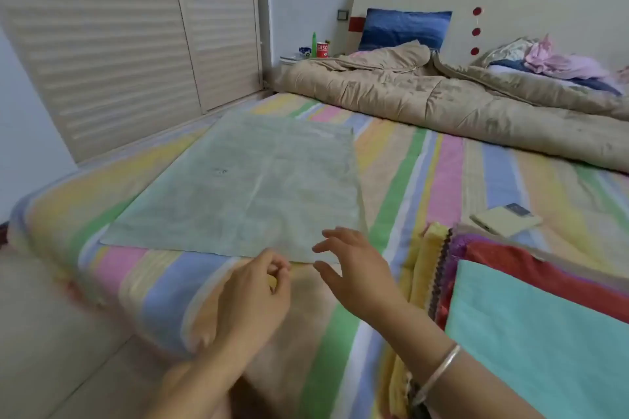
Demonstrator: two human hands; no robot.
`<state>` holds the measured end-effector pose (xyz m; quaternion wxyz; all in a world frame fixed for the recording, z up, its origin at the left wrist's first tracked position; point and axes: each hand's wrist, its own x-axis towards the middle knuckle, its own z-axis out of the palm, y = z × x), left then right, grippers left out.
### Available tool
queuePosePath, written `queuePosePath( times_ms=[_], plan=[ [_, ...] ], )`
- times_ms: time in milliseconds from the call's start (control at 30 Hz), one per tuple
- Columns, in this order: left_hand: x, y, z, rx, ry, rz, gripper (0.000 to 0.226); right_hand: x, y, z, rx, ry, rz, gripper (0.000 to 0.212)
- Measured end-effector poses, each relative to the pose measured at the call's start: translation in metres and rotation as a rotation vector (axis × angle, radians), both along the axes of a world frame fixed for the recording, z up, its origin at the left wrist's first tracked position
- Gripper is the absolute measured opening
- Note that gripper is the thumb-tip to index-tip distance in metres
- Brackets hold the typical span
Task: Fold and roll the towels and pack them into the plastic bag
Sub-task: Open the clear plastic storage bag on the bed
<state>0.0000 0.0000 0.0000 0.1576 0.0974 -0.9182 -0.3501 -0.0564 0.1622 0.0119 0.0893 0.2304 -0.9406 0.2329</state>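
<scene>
Pale green rectangular towel (238, 187) lies flat on the striped bedsheet (442, 180), ahead at 12 o'clock, folding seemingly unstarted: right hand (354, 269) spread above its near corner, left hand (258, 286) curled at the hem, pinch unclear; next needs both gripping that edge.

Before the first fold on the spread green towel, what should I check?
1. The green towel lies flat on the bed: ok.
2. The left hand is at the near edge, fingers curled; grip on the edge: cannot tell.
3. The right hand grips the near corner: not ok, open above it.
4. The towel stack sits clear of the green towel: ok.
5. The plastic bag is in view: not ok.
</scene>
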Motion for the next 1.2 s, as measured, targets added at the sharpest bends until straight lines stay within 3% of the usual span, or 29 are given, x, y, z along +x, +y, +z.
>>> queuePosePath(
  times_ms=[100, 200, 267, 433, 567, 700, 933, 1200],
  plan=[
    [-0.022, 0.003, -0.029, 0.173, -0.192, -0.029, 0.009, -0.034, -0.005, -0.022, 0.100, -0.034, 0.026, 0.039],
    [-0.028, 0.017, -0.044, 0.655, -0.388, -0.001, 0.013, -0.054, -0.008, -0.034, 0.160, -0.090, 0.054, 0.042],
    [-0.030, 0.023, -0.043, 0.871, -0.430, 0.068, 0.016, -0.061, -0.011, -0.035, 0.226, -0.109, 0.065, 0.039],
    [-0.039, 0.021, -0.035, 1.096, -0.380, 0.113, 0.020, -0.077, -0.012, -0.036, 0.254, -0.127, 0.054, 0.022],
    [-0.051, 0.016, -0.033, 1.231, -0.336, 0.141, 0.021, -0.081, -0.010, -0.038, 0.321, -0.093, 0.078, 0.024],
    [-0.060, 0.015, -0.041, 1.275, -0.355, 0.175, 0.018, -0.072, -0.019, -0.044, 0.285, 0.025, 0.035, 0.029],
    [-0.067, 0.015, -0.051, 1.274, -0.357, 0.224, 0.012, -0.071, -0.021, -0.044, 0.282, -0.040, -0.006, 0.030],
    [-0.063, 0.030, -0.062, 1.072, -0.224, 0.207, 0.012, -0.069, -0.018, -0.052, 0.205, -0.038, -0.034, 0.029]
  ],
)
